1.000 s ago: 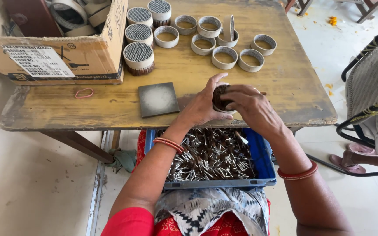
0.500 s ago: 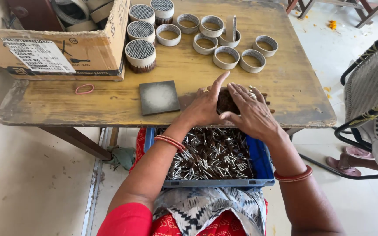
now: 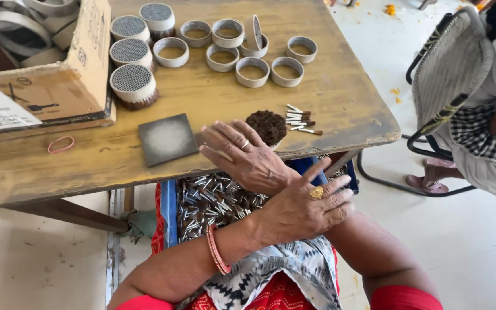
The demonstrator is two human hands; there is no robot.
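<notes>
both hands spread, crossed: left hand, right hand; four filled rings.

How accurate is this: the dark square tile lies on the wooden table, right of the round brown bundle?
Wrong side: the head view shows the dark square tile on the wooden table, left of the round brown bundle.

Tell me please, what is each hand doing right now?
Left hand: open, empty, across the right wrist.
Right hand: open, empty, beside the round bundle.
</notes>
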